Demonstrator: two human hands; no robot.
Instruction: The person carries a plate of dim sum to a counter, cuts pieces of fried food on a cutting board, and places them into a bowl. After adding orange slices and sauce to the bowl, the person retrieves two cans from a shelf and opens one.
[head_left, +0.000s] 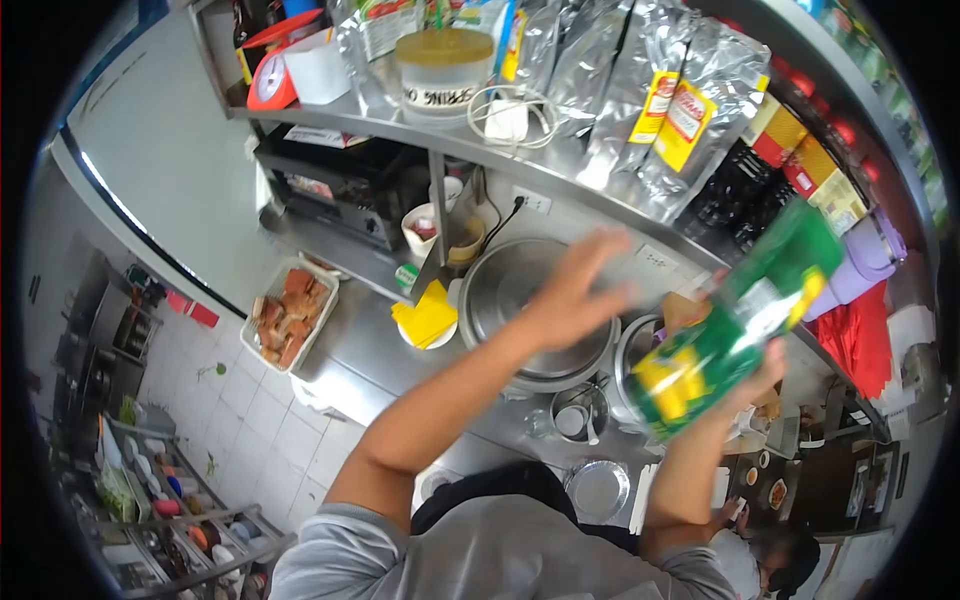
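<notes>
The right hand (pixel 765 365) grips a green bag (pixel 735 320) at its lower edge, fingers wrapped behind it, and holds it tilted above the worktop (pixel 370 350). The left hand (pixel 575 290) hangs blurred over a large round lid (pixel 520 300), fingers spread and holding nothing; it seems not to touch the lid. A tray (pixel 290 315) lies far left. Silver pouches (pixel 650 110) stand on the shelf (pixel 500 155) beyond.

My left hand (pixel 575 290) reaches toward one o'clock, fingers spread and blurred, arm bare. My right hand (pixel 760 370) is raised at three o'clock, fingers clasped.
</notes>
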